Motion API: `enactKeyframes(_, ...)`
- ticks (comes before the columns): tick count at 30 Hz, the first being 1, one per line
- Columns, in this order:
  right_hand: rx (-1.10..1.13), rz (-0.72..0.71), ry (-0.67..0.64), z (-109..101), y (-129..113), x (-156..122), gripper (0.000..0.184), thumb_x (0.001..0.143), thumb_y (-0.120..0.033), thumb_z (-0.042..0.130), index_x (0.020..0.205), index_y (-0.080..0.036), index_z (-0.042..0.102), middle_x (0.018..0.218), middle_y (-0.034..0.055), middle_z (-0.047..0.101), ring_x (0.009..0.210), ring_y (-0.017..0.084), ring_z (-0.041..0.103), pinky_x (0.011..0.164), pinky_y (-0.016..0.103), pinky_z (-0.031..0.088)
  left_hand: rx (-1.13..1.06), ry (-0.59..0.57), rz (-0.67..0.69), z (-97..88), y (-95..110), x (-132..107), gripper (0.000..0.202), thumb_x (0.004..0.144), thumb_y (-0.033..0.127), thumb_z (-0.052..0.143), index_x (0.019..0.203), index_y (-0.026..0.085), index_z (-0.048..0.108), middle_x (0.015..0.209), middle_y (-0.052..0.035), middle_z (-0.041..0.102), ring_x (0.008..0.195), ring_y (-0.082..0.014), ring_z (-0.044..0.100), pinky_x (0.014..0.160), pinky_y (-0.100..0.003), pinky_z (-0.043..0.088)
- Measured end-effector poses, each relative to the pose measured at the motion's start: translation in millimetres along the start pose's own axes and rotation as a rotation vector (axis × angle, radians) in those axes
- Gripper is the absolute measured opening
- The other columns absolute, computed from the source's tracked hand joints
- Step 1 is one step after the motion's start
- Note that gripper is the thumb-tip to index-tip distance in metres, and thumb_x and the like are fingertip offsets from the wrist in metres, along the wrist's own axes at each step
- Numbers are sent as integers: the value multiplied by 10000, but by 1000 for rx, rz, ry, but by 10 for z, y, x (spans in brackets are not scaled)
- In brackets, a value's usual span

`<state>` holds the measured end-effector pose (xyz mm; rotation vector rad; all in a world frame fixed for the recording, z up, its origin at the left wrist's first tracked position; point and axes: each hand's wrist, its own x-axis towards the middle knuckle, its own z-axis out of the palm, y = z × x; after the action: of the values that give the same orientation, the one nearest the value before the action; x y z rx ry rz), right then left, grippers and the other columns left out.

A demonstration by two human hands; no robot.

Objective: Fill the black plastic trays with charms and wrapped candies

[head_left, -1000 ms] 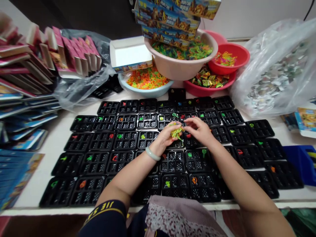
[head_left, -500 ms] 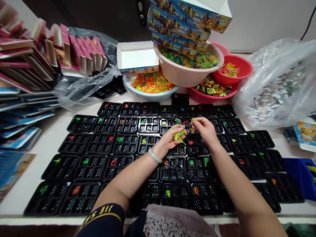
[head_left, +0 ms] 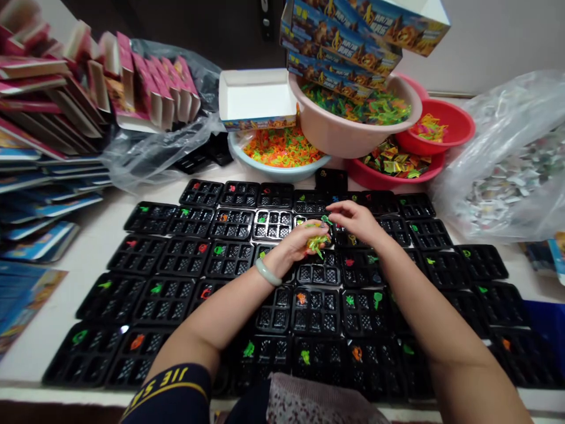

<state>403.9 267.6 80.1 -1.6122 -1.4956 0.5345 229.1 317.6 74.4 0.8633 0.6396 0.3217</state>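
Many black compartment trays (head_left: 172, 300) cover the table, most with one small coloured plastic piece in a cell. My left hand (head_left: 296, 244), with a pale bangle on the wrist, is closed round a bunch of small yellow-green plastic pieces (head_left: 316, 242) above the trays in the middle. My right hand (head_left: 356, 222) is right beside it, its fingers pinched at that bunch; whatever it pinches is too small to make out.
At the back stand a pale basin (head_left: 353, 132) of green pieces under stacked printed boxes (head_left: 353, 35), a blue-rimmed bowl (head_left: 282, 171) of orange pieces, red bowls (head_left: 454, 126), and an open white box (head_left: 258, 100). Clear bags (head_left: 507, 171) lie right, stacked packaging (head_left: 48, 118) left.
The view has shifted so the trays sit lower. Both hands stay together over the middle trays; the right hand came back against the bunch in the left.
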Motion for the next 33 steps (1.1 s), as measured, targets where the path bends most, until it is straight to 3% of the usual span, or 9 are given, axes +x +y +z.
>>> enactKeyframes(4,134,-11,-94,69,-228,-161,160,760,-356,634,782,-208,691,768,14,664,708,145,591,680,289,470,44,-32,-15,13,-5,63,338,620,205,744,872,150,527,625,19,540,447,-75,528,306,-115,207)
enactKeyframes(7,275,96,7,34,-126,-69,215,762,-396,618,820,-199,680,747,12,670,649,137,588,622,278,473,-10,-50,-66,7,3,85,332,630,203,745,874,149,527,654,-2,565,466,-86,549,312,-114,195)
enactKeyframes(9,298,146,153,-8,53,127,255,752,-403,618,870,-184,672,748,17,668,608,134,575,589,276,469,-58,-69,-80,-15,28,76,321,635,204,742,871,148,533,686,-22,590,482,-97,565,310,-116,187)
enactKeyframes(13,103,189,370,-35,483,702,208,723,-288,626,863,-139,663,756,52,675,645,165,597,663,315,483,-90,-89,-62,-91,106,-14,334,620,221,755,872,151,548,721,-30,611,496,-103,580,303,-111,202)
enactKeyframes(17,-155,213,364,45,726,1160,158,757,-206,577,866,-147,674,835,79,695,780,208,624,779,352,475,-71,-44,-48,-204,178,-161,342,605,226,763,865,159,552,717,-23,616,492,-100,582,300,-108,220)
enactKeyframes(20,-291,210,298,126,762,1287,152,766,-190,582,877,-164,682,892,80,695,842,215,623,821,356,463,-60,-2,-38,-293,220,-266,296,629,219,742,859,163,563,723,-24,623,495,-92,583,302,-107,209)
enactKeyframes(24,-393,168,192,151,708,1154,207,726,-218,652,927,-184,685,960,76,671,835,210,613,803,356,470,-58,30,-36,-389,263,-353,253,641,208,723,848,172,582,732,-31,633,501,-96,589,307,-118,214)
enactKeyframes(27,-386,49,132,104,587,868,175,768,-228,618,925,-203,692,935,60,665,830,201,610,802,347,468,-45,44,-31,-435,282,-382,228,646,205,720,833,176,594,724,-30,632,496,-92,580,311,-120,216)
enactKeyframes(33,-486,-79,-151,118,311,281,137,803,-204,613,900,-221,708,897,59,659,857,206,596,770,332,467,-30,56,-15,-415,281,-425,237,633,199,727,830,175,597,702,-28,628,490,-80,562,316,-117,205)
